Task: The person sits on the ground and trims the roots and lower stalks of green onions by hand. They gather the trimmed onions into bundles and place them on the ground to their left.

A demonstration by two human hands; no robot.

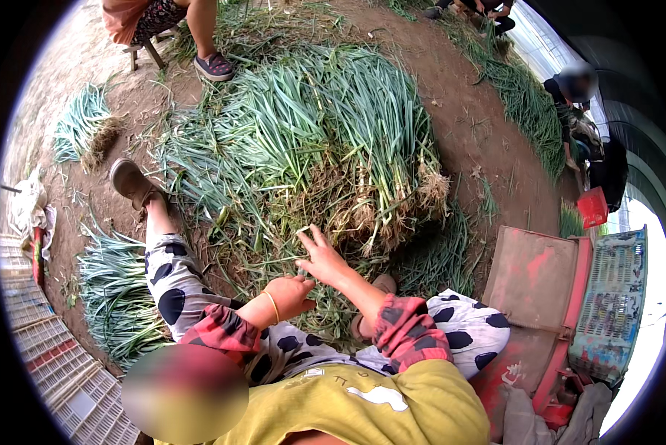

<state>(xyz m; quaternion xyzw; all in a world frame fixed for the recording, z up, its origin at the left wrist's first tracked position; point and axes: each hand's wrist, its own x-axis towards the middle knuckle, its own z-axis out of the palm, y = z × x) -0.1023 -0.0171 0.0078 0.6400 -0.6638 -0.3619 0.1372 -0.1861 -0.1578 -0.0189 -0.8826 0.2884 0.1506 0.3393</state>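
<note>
Before me lies a large heap of leafy allium plants (311, 111), like green garlic or young leeks. Their pale stems and matted roots (388, 217) face me. My right hand (324, 261) hovers at the heap's near edge, fingers spread, the fingertips close to a pale leaf scrap. Just left of it and nearer my body is my left hand (289, 297), its back turned up and its fingers partly bent. Something small and thin shows between the two hands, but which one touches it is unclear. Loose leaves and trimmings (255, 250) lie beneath them.
Tied or stacked plant bundles lie left, one near (119, 295) and one farther (82, 128). Plastic crates (60, 356) line the lower left. A rusty red metal frame (533, 289) and blue crate (608, 300) stand right. Other people sit at the far left and far right.
</note>
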